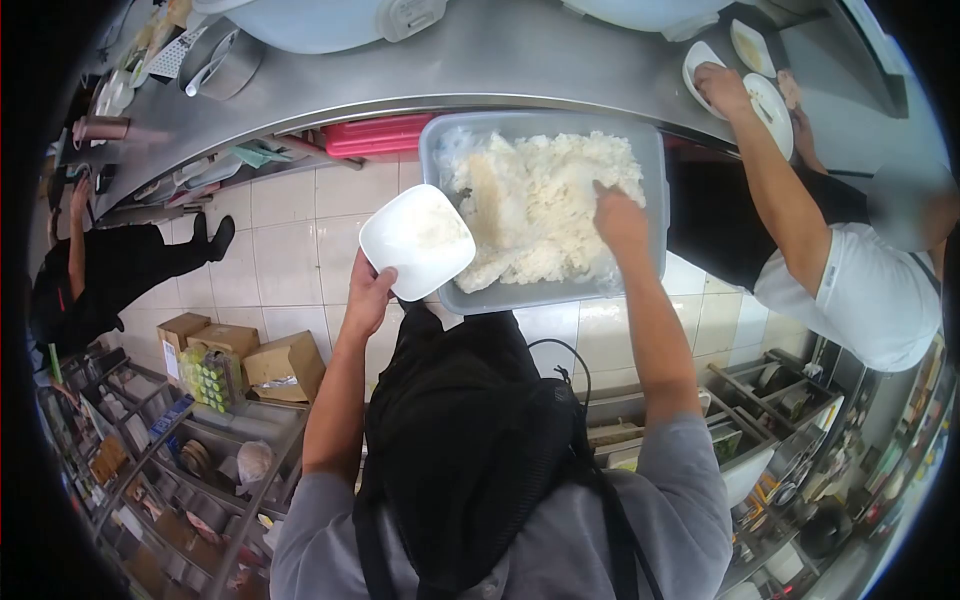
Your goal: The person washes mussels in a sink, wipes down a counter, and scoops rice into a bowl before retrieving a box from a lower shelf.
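A large grey tub (pixel 543 301) full of white rice (pixel 545 190) stands in front of me, below the steel counter. My left hand (pixel 372 292) holds a white square bowl (pixel 412 245) by its lower left edge, thumb on the rim, over the tub's left side. A little pale residue shows inside the bowl. Over the right part of the rice is my right hand (pixel 622 222), its index finger pointing into the rice and the other fingers curled. Whether those fingers hold anything is hidden.
A steel counter (pixel 480 75) runs across the top, with a metal pot (pixel 232 70) at left. At right a person (pixel 840 260) handles white plates (pixel 768 110). Another person (pixel 95 270) stands far left. Cardboard boxes (pixel 283 368) and shelving lie lower left.
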Action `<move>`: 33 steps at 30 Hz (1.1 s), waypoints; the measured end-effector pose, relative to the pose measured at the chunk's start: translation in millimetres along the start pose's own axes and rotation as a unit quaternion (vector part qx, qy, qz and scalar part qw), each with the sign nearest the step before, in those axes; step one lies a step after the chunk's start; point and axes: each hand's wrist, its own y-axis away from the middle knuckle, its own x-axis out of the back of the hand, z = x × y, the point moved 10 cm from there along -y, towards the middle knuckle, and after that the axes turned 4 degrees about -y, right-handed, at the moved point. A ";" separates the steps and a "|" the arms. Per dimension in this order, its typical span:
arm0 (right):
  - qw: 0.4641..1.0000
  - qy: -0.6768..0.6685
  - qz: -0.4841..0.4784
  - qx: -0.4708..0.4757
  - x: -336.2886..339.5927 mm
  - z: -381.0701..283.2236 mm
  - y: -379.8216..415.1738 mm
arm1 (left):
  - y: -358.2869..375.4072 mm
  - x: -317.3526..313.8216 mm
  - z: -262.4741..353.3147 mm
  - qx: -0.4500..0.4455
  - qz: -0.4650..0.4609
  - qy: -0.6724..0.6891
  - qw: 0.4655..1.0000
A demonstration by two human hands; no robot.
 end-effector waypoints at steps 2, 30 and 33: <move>0.999 0.012 -0.034 0.014 -40.3 -11.8 -10.0 | 1.4 2.8 -4.6 0.006 0.012 0.002 1.000; 0.906 -0.421 0.000 -0.040 -53.4 59.5 35.0 | -35.8 -19.3 11.6 -0.068 0.027 -0.143 0.987; 0.915 -0.399 0.040 -0.042 -1.5 53.4 55.9 | -44.0 -51.9 16.9 -0.035 0.021 -0.128 0.991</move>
